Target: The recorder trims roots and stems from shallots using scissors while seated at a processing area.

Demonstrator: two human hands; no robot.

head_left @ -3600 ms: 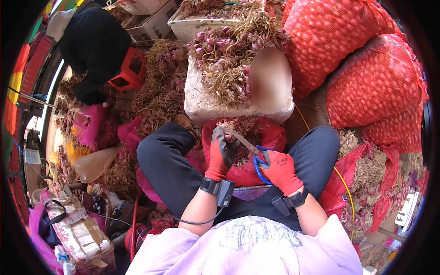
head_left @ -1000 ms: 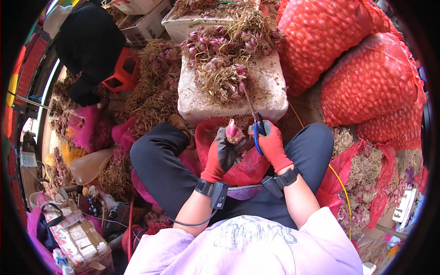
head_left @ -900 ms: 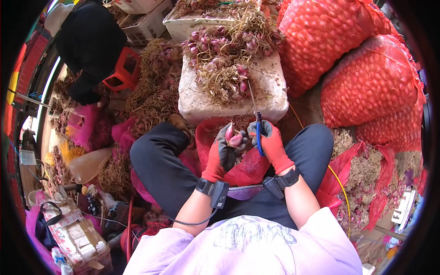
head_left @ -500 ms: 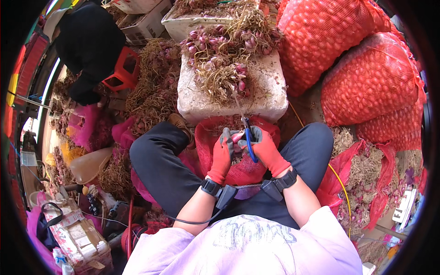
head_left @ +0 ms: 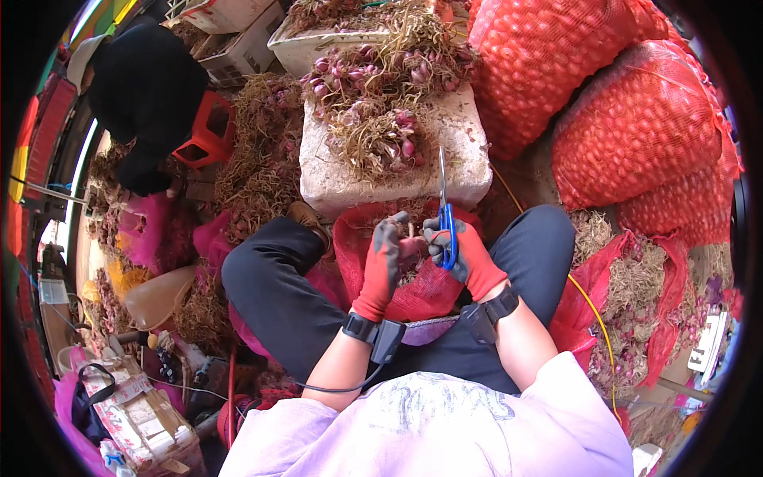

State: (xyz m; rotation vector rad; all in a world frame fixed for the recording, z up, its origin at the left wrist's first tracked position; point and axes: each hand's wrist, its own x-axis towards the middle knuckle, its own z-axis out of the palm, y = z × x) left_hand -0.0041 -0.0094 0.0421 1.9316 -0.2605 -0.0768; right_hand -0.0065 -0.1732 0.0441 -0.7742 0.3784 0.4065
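Both hands wear red gloves with grey fingers and meet over a red mesh bag point(head_left: 362, 258) spread open between my legs. My left hand point(head_left: 387, 254) is closed around a small pinkish shallot point(head_left: 410, 246), mostly covered by the fingers. In my right hand point(head_left: 465, 253) are blue-handled scissors point(head_left: 447, 230), their blades pointing up and away from me. Beyond them, a bunch of shallots with dry stalks point(head_left: 369, 143) lies on a white foam box point(head_left: 453, 171); the scissor tip shows in front of that box.
Large red net sacks point(head_left: 636, 131) packed with shallots stand at the far right. A person in black point(head_left: 147, 75) is beside a red stool point(head_left: 208, 131) at the far left. Dry stalks point(head_left: 258, 167) lie heaped left of the box. A yellow cord point(head_left: 594, 322) runs past my right knee.
The scissors have swung upright and away from the shallot. My hands have drawn slightly apart, and the left fingers have turned, covering more of the shallot. The whole view has shifted a little.
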